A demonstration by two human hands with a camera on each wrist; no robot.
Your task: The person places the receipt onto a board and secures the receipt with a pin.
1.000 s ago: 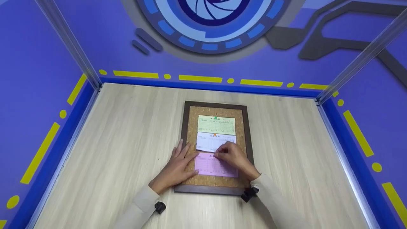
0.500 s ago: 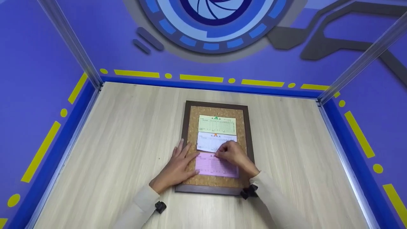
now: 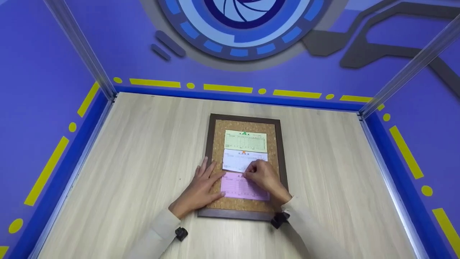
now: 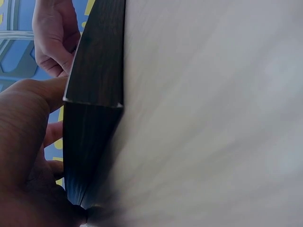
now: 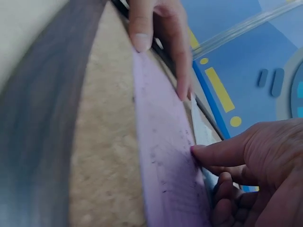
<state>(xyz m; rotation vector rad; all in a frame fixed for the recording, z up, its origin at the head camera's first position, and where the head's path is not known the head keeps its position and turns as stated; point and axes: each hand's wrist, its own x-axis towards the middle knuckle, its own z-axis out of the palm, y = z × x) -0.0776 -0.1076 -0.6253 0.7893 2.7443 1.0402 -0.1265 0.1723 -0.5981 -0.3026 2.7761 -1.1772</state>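
Observation:
A pink paper slip [image 3: 244, 189] lies lowest on a cork board [image 3: 237, 205] with a dark brown frame. My left hand [image 3: 199, 189] rests spread over the board's left side, index fingertip and thumb pressing the slip's left corners. At the middle of its top edge, my right hand [image 3: 264, 175] pinches a small push pin between thumb and index finger; the fingers hide most of it. In the right wrist view the right thumb [image 5: 218, 153] sits right at the pink slip's edge. Above it are a white slip [image 3: 233, 162] with an orange pin [image 3: 244, 152] and a green slip [image 3: 245, 142] with a green pin [image 3: 244, 133].
The board lies on a pale wood table [image 3: 143, 144]. Blue panels [image 3: 215, 77] with yellow markings enclose it at the back and both sides. The board's thick frame edge [image 4: 94, 61] stands up from the tabletop in the left wrist view.
Both hands keep their places on the board. The right wrist has shifted very slightly, while the fingers stay at the pink slip's top edge.

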